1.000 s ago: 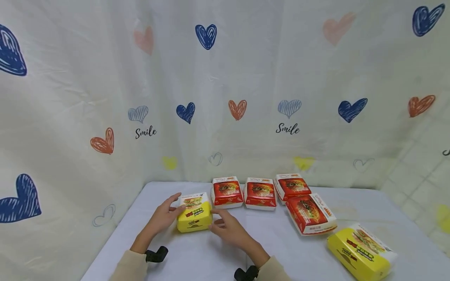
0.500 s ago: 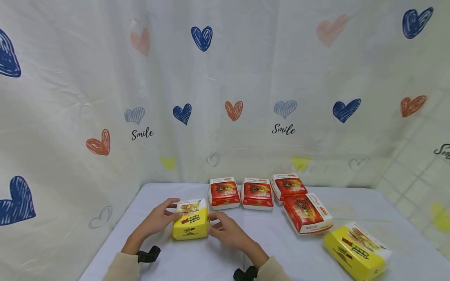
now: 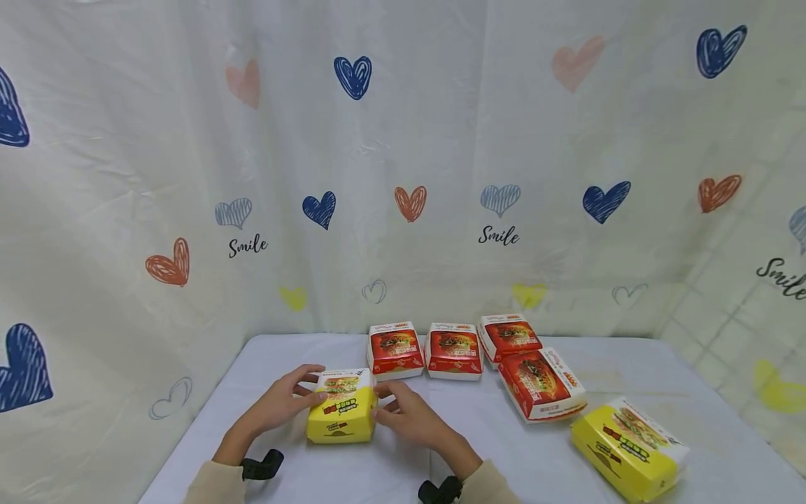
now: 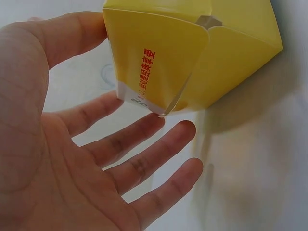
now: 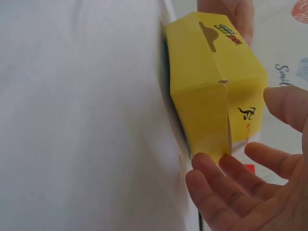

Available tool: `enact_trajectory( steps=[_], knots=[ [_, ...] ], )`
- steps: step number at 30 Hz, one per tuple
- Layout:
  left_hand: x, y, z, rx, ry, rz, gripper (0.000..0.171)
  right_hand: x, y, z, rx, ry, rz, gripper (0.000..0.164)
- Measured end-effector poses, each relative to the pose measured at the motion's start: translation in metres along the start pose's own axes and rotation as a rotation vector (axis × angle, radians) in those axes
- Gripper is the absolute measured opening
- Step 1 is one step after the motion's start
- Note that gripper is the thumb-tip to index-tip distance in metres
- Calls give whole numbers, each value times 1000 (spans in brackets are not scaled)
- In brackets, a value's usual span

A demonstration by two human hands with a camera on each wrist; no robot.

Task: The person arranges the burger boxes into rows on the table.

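A yellow and white burger box (image 3: pixel 341 413) stands at the left of the table in the head view, its printed lid upward. My left hand (image 3: pixel 281 400) holds its left side, thumb by the lid's edge and index finger at the far corner. The left hand's other fingers (image 4: pixel 163 149) spread past the box in the left wrist view. My right hand (image 3: pixel 412 414) holds the opposite side; its thumb (image 5: pixel 288 103) is at the upper edge and its fingertips lie at the far end. Whether the box's base touches the table cannot be told.
Behind stand two red burger boxes (image 3: pixel 395 351) (image 3: pixel 454 352) side by side. Two more red boxes (image 3: pixel 510 336) (image 3: pixel 543 385) touch each other further right. A second yellow box (image 3: pixel 630 448) lies at the front right. A heart-printed curtain (image 3: pixel 403 140) hangs behind the white-covered table (image 3: pixel 403 476).
Both hands have brought the yellow burger box nearer to me, away from the red boxes. The head view has shifted slightly to the right. The other boxes keep their places on the table.
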State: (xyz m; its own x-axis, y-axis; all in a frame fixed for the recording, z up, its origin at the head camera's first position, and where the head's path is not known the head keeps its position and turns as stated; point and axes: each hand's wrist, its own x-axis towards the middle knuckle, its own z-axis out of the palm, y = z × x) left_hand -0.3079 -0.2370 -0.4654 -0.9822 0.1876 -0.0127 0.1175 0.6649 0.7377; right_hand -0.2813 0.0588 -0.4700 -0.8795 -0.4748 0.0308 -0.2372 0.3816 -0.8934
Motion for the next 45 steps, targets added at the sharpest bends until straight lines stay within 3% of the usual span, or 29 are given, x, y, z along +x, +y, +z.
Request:
enact_trajectory(
  steps=[11, 26, 33, 45],
  knots=[
    [2, 4, 9, -7, -10, -14, 67, -1, -2, -6, 5, 30, 37, 54],
    [-5, 19, 15, -14, -29, 38, 64, 0, 6, -8, -2, 48, 20, 60],
    [-3, 19, 20, -30, -22, 24, 65, 1, 6, -10, -19, 50, 15, 62],
    [-1, 18, 24, -35, -12, 63, 63, 0, 8, -12, -20, 52, 15, 64]
  ],
)
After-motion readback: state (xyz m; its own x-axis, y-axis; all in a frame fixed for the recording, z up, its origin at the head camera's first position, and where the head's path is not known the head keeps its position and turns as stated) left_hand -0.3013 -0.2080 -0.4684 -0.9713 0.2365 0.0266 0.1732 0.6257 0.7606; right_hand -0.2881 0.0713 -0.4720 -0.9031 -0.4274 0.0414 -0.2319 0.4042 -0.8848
